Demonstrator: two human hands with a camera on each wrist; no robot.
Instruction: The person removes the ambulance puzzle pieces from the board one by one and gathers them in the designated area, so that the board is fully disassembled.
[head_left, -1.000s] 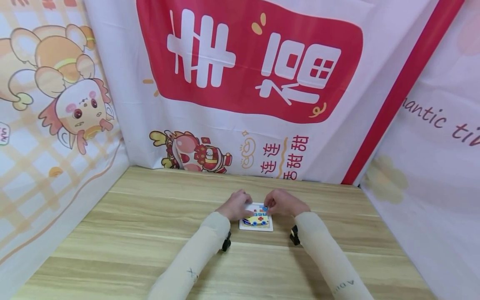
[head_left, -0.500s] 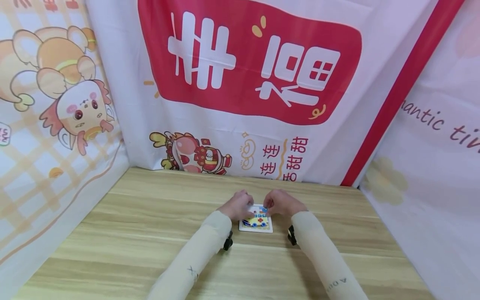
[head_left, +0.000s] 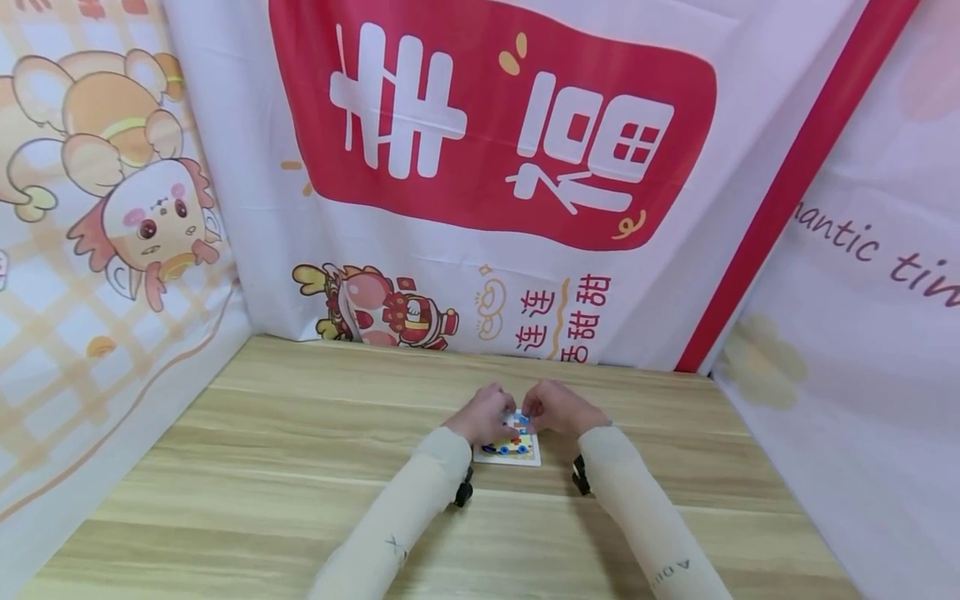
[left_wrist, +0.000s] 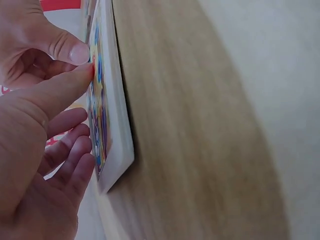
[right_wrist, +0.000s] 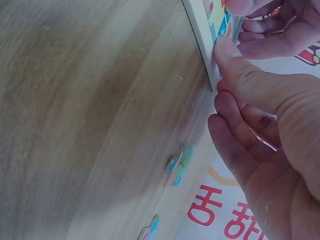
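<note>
A small jigsaw puzzle board (head_left: pixel 527 458) with a white rim lies flat on the wooden table, showing a yellow vehicle with a red cross and blue wheels. From the left, my left hand (head_left: pixel 486 415) reaches over the picture, its thumb (left_wrist: pixel 65 90) pressing on the printed surface and its other fingers loosely bent beyond. At the board's far right corner is my right hand (head_left: pixel 562 408); in the right wrist view its thumb (right_wrist: pixel 229 50) touches the picture near a blue part. Both hands cover much of the upper picture. No separate piece shows clearly in either hand.
In the right wrist view, a green and blue puzzle piece (right_wrist: pixel 179 165) and a second loose piece (right_wrist: pixel 150 229) lie on the table (right_wrist: pixel 100 125) beyond my right hand. Printed cloth (head_left: pixel 480 250) hangs behind the table and along both sides.
My left hand has shifted right over the picture, covering more of it and coming closer to my right hand. The right hand stays at the far right corner; the view has turned slightly.
</note>
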